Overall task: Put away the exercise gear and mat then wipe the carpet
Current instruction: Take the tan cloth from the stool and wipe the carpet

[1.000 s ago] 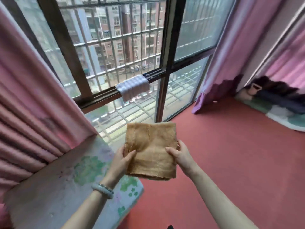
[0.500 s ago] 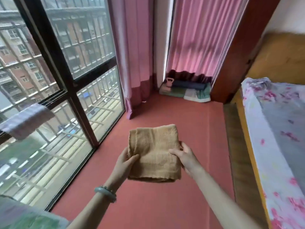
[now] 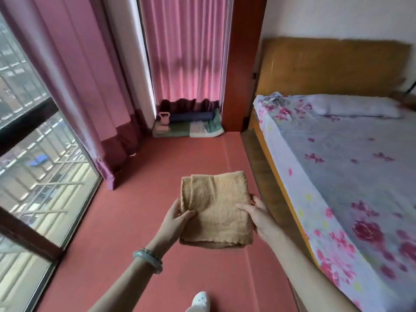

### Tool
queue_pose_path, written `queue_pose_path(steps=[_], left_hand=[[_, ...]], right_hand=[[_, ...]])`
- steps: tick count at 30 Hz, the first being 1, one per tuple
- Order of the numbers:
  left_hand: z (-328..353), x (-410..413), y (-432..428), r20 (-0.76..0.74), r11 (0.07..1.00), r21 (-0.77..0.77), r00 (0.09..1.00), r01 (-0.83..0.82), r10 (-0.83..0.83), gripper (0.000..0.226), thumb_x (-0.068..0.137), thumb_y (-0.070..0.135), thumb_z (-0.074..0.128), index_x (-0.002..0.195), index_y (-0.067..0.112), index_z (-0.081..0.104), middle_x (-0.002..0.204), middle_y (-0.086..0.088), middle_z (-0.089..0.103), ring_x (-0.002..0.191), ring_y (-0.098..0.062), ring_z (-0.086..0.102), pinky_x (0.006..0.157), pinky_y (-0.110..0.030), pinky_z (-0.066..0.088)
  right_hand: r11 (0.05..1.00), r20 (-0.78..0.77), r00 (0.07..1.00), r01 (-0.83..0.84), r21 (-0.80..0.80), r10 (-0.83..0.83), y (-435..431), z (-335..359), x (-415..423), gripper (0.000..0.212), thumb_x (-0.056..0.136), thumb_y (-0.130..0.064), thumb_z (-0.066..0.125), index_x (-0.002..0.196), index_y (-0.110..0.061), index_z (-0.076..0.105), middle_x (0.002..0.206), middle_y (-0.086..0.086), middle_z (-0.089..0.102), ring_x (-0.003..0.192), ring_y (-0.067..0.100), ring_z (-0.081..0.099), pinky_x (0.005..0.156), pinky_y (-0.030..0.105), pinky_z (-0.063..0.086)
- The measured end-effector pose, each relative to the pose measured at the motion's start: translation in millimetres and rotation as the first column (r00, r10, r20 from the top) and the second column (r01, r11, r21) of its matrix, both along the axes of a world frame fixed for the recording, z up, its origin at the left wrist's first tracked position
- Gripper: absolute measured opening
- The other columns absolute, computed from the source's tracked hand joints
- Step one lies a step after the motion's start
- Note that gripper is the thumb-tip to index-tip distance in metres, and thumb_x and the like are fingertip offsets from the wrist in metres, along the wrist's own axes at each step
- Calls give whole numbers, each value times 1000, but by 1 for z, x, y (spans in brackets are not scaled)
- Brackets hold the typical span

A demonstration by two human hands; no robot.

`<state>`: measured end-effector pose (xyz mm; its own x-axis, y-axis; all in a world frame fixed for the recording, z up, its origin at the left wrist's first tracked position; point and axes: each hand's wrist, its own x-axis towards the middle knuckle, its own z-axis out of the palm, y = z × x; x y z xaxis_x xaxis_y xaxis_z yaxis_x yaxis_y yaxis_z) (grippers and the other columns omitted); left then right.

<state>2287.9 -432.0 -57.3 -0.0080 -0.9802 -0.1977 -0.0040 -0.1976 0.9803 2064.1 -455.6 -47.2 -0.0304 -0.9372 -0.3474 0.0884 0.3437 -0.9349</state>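
A folded tan cloth [image 3: 216,206] is held flat in front of me over the red carpet [image 3: 126,221]. My left hand [image 3: 177,216] grips its left edge, thumb on top. My right hand [image 3: 256,216] grips its right edge the same way. In the far corner a pink kettlebell [image 3: 163,119] stands on a pink block, beside a rolled dark blue mat [image 3: 191,117]. Both rest on a folded green and white quilt [image 3: 198,129].
A bed [image 3: 351,167] with a floral sheet and wooden headboard fills the right side, its wooden step [image 3: 258,163] bordering the carpet. A barred floor-length window [image 3: 33,176] runs along the left. Pink curtains [image 3: 90,75] hang behind. My white shoe [image 3: 201,299] shows at the bottom.
My view has swung right from the window to the carpet, corner and bed. Both hands keep the same grip on the cloth.
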Motion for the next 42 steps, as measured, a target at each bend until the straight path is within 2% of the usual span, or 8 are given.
queue_pose_path(steps=[4, 11, 15, 21, 27, 30, 33, 42], left_hand=[[-4, -11, -67, -16, 1000, 1, 1000, 16, -16, 25, 89, 3, 55, 112, 14, 55, 104, -3, 65, 91, -12, 62, 69, -17, 49], [-12, -19, -171, -12, 996, 43, 997, 80, -79, 24, 90, 5, 55, 112, 15, 55, 106, -3, 65, 92, -12, 62, 69, -16, 49], [-19, -35, -216, -9, 991, 66, 993, 117, -116, 24, 89, 4, 55, 110, 17, 56, 107, -2, 66, 98, -14, 63, 77, -22, 50], [-32, -71, -287, -27, 988, 70, 991, 134, -133, 26, 89, 1, 56, 113, 12, 56, 105, -2, 66, 88, -3, 65, 70, -17, 49], [-48, -130, -380, -74, 995, 84, 996, 51, -44, 26, 87, 4, 60, 112, 12, 57, 103, -2, 68, 90, -6, 65, 71, -19, 51], [-49, -169, -429, -92, 995, 101, 995, -26, 35, 26, 88, 3, 58, 112, 14, 57, 104, -1, 68, 94, -11, 65, 75, -22, 51], [-47, -206, -472, -102, 987, 124, 988, -103, 116, 28, 89, 2, 56, 114, 15, 57, 109, -4, 67, 99, -15, 64, 79, -26, 51], [-45, -252, -575, -144, 935, 151, 928, -321, 342, 26, 87, -1, 58, 110, 12, 57, 101, -3, 67, 86, -6, 65, 69, -19, 51]], right_hand=[[999, -2, 999, 38, 7, -38, -61, -5, -10, 33, 82, -6, 64, 113, -14, 57, 105, 6, 68, 92, 19, 66, 70, 30, 52], [996, 12, 996, 91, 24, -91, -152, -14, -22, 38, 81, -6, 65, 117, -14, 57, 107, 3, 67, 94, 15, 65, 73, 28, 51], [993, -6, 994, 111, 50, -111, -188, -23, -39, 40, 81, -11, 68, 118, -22, 56, 109, -3, 65, 97, 10, 62, 74, 25, 48], [990, -6, 994, 113, 87, -113, -261, -37, -76, 45, 80, -10, 68, 121, -21, 56, 112, -3, 65, 101, 11, 61, 77, 26, 47], [995, -2, 1000, 17, 100, -17, -370, -44, -136, 38, 81, -8, 67, 112, -26, 55, 110, -6, 64, 99, 9, 60, 75, 24, 46], [994, 7, 999, -35, 100, 34, -434, -40, -171, 34, 82, -5, 65, 99, -32, 54, 99, -12, 61, 90, 2, 57, 69, 20, 43], [988, -8, 994, -104, 111, 106, -494, -33, -203, 34, 82, -5, 65, 100, -31, 53, 98, -14, 60, 88, 0, 56, 67, 18, 42], [928, -62, 932, -346, 136, 356, -648, -26, -233, 34, 83, -5, 64, 99, -33, 52, 99, -12, 62, 90, 2, 58, 69, 20, 44]])
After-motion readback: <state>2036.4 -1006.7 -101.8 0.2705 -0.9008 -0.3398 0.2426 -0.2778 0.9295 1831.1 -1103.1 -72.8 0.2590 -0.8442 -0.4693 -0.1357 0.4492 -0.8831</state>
